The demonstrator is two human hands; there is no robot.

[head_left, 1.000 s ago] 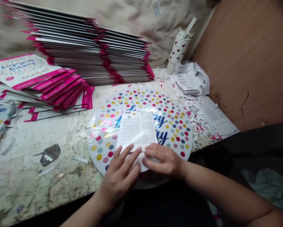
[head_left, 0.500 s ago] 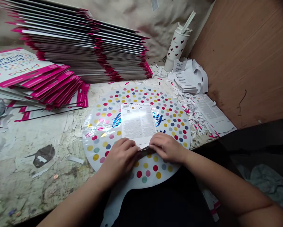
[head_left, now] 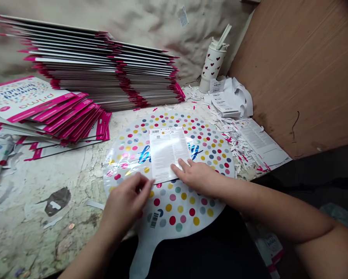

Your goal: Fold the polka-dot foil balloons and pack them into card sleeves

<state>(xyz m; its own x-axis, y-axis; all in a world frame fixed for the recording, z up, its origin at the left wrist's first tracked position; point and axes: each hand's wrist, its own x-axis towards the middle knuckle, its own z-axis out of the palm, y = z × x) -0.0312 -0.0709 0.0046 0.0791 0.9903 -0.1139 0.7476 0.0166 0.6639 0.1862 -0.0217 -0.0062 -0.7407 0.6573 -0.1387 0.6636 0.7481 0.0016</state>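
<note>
A flat foil balloon (head_left: 188, 217), white with coloured dots and blue lettering, lies in front of me, its tail hanging over the table edge. A white printed card (head_left: 166, 155) with small text and a barcode rests on its middle and covers part of the lettering. My right hand (head_left: 198, 176) lies on the card's lower right part, fingers spread. At the card's lower left corner is my left hand (head_left: 127, 203), its fingers curled and the thumb towards the corner; whether it pinches anything is hidden. Below that hand a barcode sticker (head_left: 154, 220) shows on the balloon.
A tall stack of pink-edged packs (head_left: 87, 73) stands at the back, with a looser pile of packs (head_left: 46, 112) at left. A tumbler with hearts (head_left: 211, 66), a label strip (head_left: 235, 99), paper scraps (head_left: 240, 149) and printed sheets (head_left: 264, 143) sit at right beside a wooden board (head_left: 302, 77).
Both hands were together at the card's lower edge. My right hand has opened flat onto the card, and my left has drawn left and down, uncovering the barcode sticker. The camera view has shifted slightly.
</note>
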